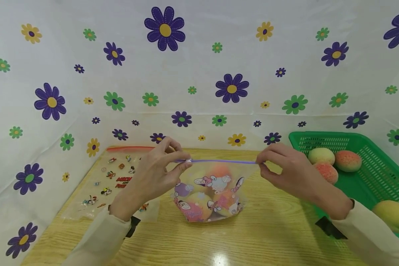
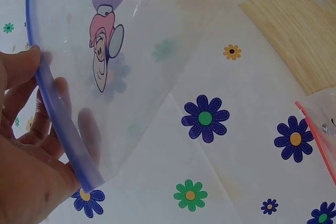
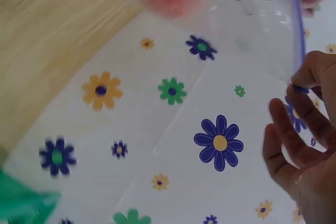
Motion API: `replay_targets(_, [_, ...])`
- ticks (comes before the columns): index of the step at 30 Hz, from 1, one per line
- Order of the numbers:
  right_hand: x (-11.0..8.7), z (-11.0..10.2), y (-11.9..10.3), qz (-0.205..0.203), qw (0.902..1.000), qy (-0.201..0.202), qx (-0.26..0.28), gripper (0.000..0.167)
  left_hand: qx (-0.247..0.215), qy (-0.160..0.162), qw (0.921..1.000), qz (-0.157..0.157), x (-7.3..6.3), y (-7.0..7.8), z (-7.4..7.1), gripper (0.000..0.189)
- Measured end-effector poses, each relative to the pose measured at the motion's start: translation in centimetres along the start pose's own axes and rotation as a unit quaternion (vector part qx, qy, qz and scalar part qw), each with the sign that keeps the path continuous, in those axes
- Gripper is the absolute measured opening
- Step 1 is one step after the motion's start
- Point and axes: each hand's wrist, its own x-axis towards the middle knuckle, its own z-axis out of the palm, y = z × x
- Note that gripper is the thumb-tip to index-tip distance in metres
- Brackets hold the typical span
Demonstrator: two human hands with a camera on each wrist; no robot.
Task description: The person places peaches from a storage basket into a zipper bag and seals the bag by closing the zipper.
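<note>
A clear zip bag (image 1: pixel 216 188) printed with cartoon figures holds several red and yellow round fruits, blurred through the plastic. Its purple zip strip (image 1: pixel 226 161) is stretched level along the top. My left hand (image 1: pixel 154 170) pinches the strip near its left end, thumb and finger at a small pale slider (image 1: pixel 188 160). With thumb and fingertips, my right hand (image 1: pixel 287 168) pinches the strip's right end. The left wrist view shows the purple strip (image 2: pixel 52 103) running past the left hand's fingers. In the right wrist view the other fingers of the right hand (image 3: pixel 310 129) are loosely bent.
A second cartoon-printed bag (image 1: pixel 109 184) with a red zip lies flat on the wooden table (image 1: pixel 199 244), left. On the right stands a green basket (image 1: pixel 352 199) with several peaches (image 1: pixel 348 161) and a yellow mango (image 1: pixel 392 214). A flower-patterned white sheet (image 1: pixel 199 66) hangs behind.
</note>
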Motion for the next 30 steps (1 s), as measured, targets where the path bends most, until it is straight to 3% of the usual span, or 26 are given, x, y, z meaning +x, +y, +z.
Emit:
replay_targets(4, [-0.3,0.2,0.2,-0.085,0.9944,0.021,-0.059,0.007,0.005,0.012,0.9991,0.039,-0.4,-0.3,0.4,0.007])
replay_targets(9, [-1.0,0.4,0.4,-0.116,0.9881,0.005,-0.101,0.047,0.033,0.034,0.9919,0.118,-0.8,-0.7,1.1,0.010])
replay_targets(12, [-1.3,0.6,0.5,-0.123,0.9862,-0.006,-0.110,0.049,0.052,0.049,0.9870,0.144,-0.9,-0.8,1.4,0.012])
replay_targets(21, [-1.7,1.0,0.4,-0.119,0.9885,0.014,-0.092,0.042,0.077,0.058,0.9841,0.149,-1.4,-1.1,1.4,0.006])
replay_targets(30, [-1.8,0.8,0.4,-0.105,0.9901,0.004,-0.094,0.044,0.081,0.065,0.9833,0.149,-1.7,-1.8,1.1,0.010])
